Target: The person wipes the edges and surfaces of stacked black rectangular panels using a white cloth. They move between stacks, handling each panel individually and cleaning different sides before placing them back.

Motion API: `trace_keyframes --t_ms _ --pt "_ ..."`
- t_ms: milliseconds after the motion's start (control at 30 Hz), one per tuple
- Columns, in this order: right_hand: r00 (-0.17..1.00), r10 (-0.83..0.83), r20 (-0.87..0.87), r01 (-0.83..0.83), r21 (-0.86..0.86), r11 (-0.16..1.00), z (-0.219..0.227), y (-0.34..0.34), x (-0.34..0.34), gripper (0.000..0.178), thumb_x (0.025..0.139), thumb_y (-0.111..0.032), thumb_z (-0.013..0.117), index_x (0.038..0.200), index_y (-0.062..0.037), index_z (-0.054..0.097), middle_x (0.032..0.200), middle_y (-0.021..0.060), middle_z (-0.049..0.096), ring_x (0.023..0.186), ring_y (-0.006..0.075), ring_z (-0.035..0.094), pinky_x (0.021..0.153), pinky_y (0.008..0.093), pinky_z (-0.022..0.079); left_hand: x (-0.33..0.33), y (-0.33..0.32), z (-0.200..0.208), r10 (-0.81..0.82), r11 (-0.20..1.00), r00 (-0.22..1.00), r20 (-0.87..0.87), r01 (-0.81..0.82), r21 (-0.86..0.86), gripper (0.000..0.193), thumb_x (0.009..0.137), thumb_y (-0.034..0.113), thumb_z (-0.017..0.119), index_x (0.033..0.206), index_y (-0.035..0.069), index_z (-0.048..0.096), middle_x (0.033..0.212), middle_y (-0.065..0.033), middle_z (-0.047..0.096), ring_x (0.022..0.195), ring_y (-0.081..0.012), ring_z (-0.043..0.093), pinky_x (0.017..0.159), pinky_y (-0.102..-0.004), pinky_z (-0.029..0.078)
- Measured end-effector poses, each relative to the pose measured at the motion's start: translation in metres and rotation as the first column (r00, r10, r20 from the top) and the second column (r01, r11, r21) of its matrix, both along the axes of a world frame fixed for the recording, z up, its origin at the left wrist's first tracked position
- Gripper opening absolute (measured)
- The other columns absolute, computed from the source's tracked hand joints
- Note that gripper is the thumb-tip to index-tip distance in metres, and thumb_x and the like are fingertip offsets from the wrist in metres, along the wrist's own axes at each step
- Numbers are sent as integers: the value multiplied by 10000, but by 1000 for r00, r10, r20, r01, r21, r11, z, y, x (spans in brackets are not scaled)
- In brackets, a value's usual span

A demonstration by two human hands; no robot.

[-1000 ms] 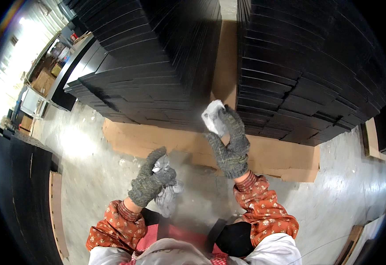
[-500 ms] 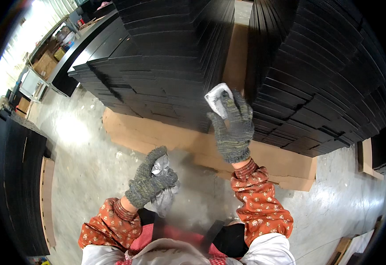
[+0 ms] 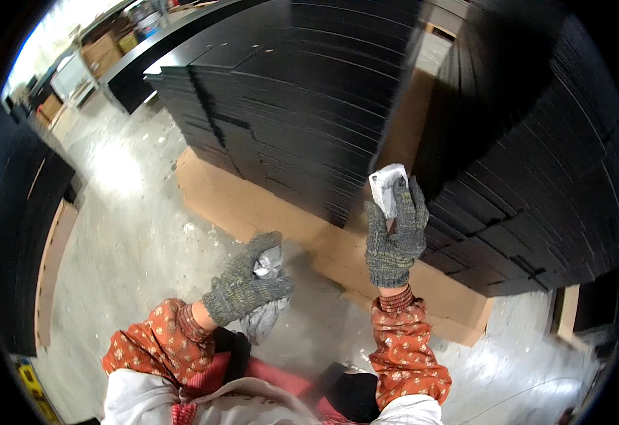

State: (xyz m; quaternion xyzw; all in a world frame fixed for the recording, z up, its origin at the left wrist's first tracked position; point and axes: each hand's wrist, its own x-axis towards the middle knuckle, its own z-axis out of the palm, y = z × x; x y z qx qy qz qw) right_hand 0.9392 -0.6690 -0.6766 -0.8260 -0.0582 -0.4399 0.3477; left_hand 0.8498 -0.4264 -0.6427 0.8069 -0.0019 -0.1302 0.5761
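My left hand, in a grey knitted glove, is closed around a crumpled grey-white rag. Part of the rag shows between thumb and fingers, and the rest hangs below the hand. My right hand, gloved alike, grips a white folded cloth that sticks out past the fingertips. It is held in front of the gap between two tall stacks of thin black boards, the left stack and the right stack. Whether the cloth touches a board I cannot tell.
Brown cardboard lies under both stacks and juts out over the grey concrete floor. At the far left another black stack stands on a pale base. Boxes and a bucket sit at the back left.
My view has turned, so the stacks appear tilted. My right hand, with the white cloth, now appears farther right and lower; my left hand still holds the rag.
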Motion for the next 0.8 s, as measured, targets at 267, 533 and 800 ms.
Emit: trace_keyframes --t_ms 267,533,800 --pt "994 112 -10 -111 108 988 0 9 -19 502 815 -152 716 1261 -10 533 1322 239 465 1194 378 484 954 423 453 -1 6 -7 -93 991 988 126 80 106 776 705 208 807 1359 60 418 1331 -141 483 1228 -234 463 1025 -367 386" --pt "977 212 4 -210 -119 970 -4 0 -39 550 822 -105 698 1306 16 468 1370 279 389 1239 433 426 976 495 422 3 -13 2 -200 979 980 5 200 -49 790 690 105 782 1374 42 391 1302 -97 517 1161 -175 508 993 -326 423" --pt "884 462 -74 -468 -181 865 6 33 -49 550 859 -166 670 1351 -75 441 1358 264 404 1217 424 448 932 471 453 -16 -7 3 -349 931 862 369 365 28 585 832 223 607 1350 44 401 1161 -187 573 1020 -298 589 832 -345 489"
